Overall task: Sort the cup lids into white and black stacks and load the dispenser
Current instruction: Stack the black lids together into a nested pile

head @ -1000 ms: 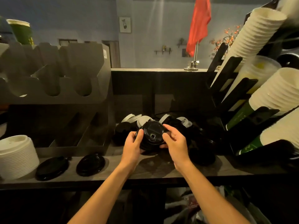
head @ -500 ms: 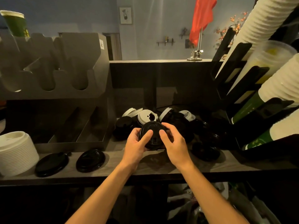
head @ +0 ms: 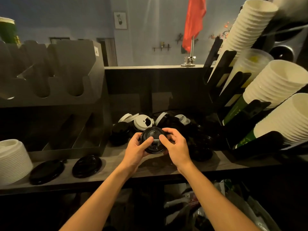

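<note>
hands, left (head: pixel 135 148) and right (head: pixel 176 145), fingers clamped on black lid (head: pixel 152 139); underside hidden, dark pile (head: pixel 198 135) behind indistinct.

- A second ago I had the black lid (head: pixel 152 139) held up with my thumbs at its edges; now it sits lower, just above the counter (head: pixel 166 165).
- My left hand (head: pixel 135 150) has its thumb across the lid's top.
- My right hand (head: pixel 175 145) has its thumb on top too, beside the sip flap.
- The lid's flap end now faces me.
</note>
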Motion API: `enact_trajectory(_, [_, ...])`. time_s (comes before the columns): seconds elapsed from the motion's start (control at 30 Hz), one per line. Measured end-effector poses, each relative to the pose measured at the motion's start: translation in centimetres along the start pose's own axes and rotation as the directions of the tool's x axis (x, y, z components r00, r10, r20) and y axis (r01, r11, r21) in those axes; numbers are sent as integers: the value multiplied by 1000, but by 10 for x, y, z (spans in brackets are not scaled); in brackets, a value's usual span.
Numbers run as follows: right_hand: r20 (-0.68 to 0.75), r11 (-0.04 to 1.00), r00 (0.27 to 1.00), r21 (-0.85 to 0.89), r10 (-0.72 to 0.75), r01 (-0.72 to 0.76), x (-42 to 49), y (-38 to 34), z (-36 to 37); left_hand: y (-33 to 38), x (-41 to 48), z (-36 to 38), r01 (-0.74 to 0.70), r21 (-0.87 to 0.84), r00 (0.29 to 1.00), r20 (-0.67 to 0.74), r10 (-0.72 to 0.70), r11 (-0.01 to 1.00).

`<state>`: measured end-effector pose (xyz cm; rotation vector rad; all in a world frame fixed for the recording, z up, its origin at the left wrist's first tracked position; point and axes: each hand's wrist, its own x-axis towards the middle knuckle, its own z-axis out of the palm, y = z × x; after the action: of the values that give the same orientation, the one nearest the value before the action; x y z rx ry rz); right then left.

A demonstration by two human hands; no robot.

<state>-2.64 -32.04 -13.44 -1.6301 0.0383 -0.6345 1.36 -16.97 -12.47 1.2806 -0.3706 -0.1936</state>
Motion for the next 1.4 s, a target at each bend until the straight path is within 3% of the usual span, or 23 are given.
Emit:
enact_trajectory(0.13, [11,994,999,-104,-39,40,-5,-10,-26,0,3,18,-20,-21,999,36,21,1000])
enact_trajectory(0.2, [-39,945,990,-304,-136,118,-6,-13,-44,-2,7,30,-34,30,999,28,34,999])
enact_trajectory(0.27, [-78,812,973,-568,-219,137,-8,-14,-66,-6,11,42,-33,65,999,22,32,997])
enact_trajectory(0.33, [-28,630,980,-769,-197,105,-10,-13,-82,-11,14,51,-18,81,999,31,16,997])
enact_trajectory(0.43, [96,363,995,-928,25,81,-14,-8,-95,-18,17,62,-7,70,999,46,3,998])
enact_trajectory(0.5, [130,301,982,-950,137,84,-15,-6,-97,-23,19,67,-1,97,1000,28,-2,995])
enact_trajectory(0.63, [148,399,986,-910,71,108,-13,-6,-99,-32,21,64,-15,153,998,-50,23,988])
enact_trajectory(0.7, [90,542,996,-837,6,73,-9,-7,-101,-34,21,60,-23,162,995,-87,38,986])
enact_trajectory(0.8, [-84,837,990,-544,-113,50,-4,-4,-101,-35,18,57,-8,158,993,-114,26,987])
enact_trajectory(0.9, [-251,958,959,-280,-135,62,0,-1,-95,-36,17,59,-4,165,993,-119,24,986])
enact_trajectory(1.03, [-359,997,932,77,45,-18,0,2,-86,-37,18,57,-19,216,983,-172,57,976])
enact_trajectory(1.17, [-295,939,932,325,211,-110,4,7,-83,-38,18,56,-6,217,987,-155,41,976])
enact_trajectory(1.27, [-252,943,943,303,216,-135,4,8,-76,-38,20,58,-4,194,992,-127,29,981])
enact_trajectory(1.4, [-343,983,923,124,172,-137,3,7,-71,-37,19,57,-12,136,992,-121,29,991])
